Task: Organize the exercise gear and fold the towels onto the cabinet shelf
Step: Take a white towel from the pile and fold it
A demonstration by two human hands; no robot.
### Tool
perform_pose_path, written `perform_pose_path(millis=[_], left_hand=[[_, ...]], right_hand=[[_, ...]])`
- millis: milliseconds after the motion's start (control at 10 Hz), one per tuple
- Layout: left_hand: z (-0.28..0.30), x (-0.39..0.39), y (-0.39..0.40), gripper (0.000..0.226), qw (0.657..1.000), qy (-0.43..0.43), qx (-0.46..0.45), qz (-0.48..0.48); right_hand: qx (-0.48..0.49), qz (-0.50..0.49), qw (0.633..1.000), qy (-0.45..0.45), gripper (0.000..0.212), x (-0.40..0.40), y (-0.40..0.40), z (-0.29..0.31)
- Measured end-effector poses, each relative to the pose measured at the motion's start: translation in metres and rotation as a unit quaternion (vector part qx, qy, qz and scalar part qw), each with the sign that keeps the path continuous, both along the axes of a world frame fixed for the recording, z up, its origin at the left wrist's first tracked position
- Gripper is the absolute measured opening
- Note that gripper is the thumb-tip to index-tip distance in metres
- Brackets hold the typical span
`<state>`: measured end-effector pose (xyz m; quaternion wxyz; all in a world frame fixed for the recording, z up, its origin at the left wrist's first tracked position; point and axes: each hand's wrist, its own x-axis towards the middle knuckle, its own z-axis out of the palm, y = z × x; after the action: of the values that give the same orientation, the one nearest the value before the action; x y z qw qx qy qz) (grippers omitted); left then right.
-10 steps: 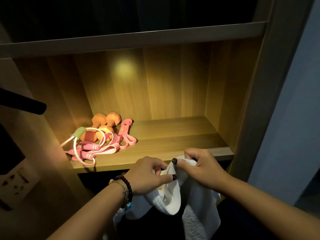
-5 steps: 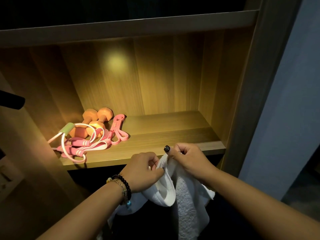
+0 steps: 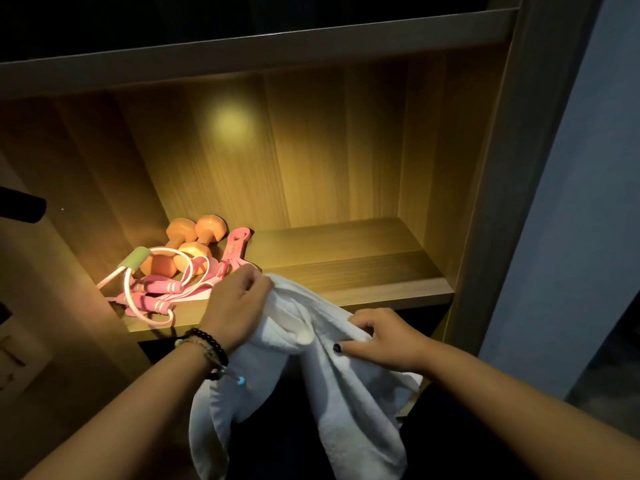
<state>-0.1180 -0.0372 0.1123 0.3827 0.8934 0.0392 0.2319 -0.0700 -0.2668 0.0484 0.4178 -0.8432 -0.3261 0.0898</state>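
we are gripping the white towel (image 3: 346, 386) with our left hand (image 3: 239, 306) and pinching it with our right hand (image 3: 384, 337), before the cabinet shelf (image 3: 363, 271) holding orange dumbbells (image 3: 187, 244).

Wooden shelf (image 3: 363, 268) with orange dumbbells (image 3: 188, 244) and pink bands (image 3: 228, 258) at left.
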Motion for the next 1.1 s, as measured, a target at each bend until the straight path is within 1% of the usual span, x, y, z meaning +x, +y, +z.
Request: perform_pose_path(millis=[100,200,300,400,500,600,700,800,900,1000,1100], left_hand=[[-0.002,-0.003,0.015,0.028,1.000,0.010,-0.018,0.003],[-0.004,-0.003,0.019,0.028,0.999,0.009,-0.045,0.023],[-0.005,0.001,0.026,0.026,0.997,0.015,-0.060,0.055],[-0.010,0.002,0.033,0.026,0.994,0.024,-0.075,0.074],[-0.011,0.003,0.039,0.032,0.991,0.023,-0.104,0.087],[-0.014,0.005,0.049,0.034,0.988,0.027,-0.104,0.113],[-0.020,0.007,0.055,0.029,0.989,0.035,-0.069,0.123],[-0.025,0.012,0.051,0.029,0.990,0.032,-0.039,0.132],[-0.027,0.018,0.048,0.031,0.989,0.041,-0.025,0.142],[-0.031,0.019,0.050,0.041,0.985,0.087,0.026,0.147],[-0.036,0.022,0.055,0.053,0.974,0.135,0.092,0.158]], right_hand=[[-0.023,-0.030,0.999,-0.029,0.030,0.009,-0.001,-0.012],[-0.091,-0.024,0.992,-0.089,0.025,0.020,0.000,-0.009],[-0.152,-0.014,0.982,-0.112,0.013,0.027,-0.010,-0.006],[-0.230,-0.018,0.962,-0.146,0.011,0.033,-0.025,-0.007],[-0.334,-0.039,0.926,-0.174,0.013,0.038,-0.048,-0.018],[-0.371,-0.096,0.910,-0.159,0.017,0.040,-0.081,-0.028],[-0.382,-0.134,0.902,-0.153,0.016,0.045,-0.107,-0.027],[-0.335,-0.161,0.919,-0.130,0.013,0.049,-0.116,-0.017],[-0.238,-0.190,0.952,-0.012,0.010,0.054,-0.118,-0.006],[-0.091,-0.178,0.967,0.155,0.009,0.054,-0.123,0.001],[0.022,-0.174,0.952,0.251,0.027,0.051,-0.131,0.002]])
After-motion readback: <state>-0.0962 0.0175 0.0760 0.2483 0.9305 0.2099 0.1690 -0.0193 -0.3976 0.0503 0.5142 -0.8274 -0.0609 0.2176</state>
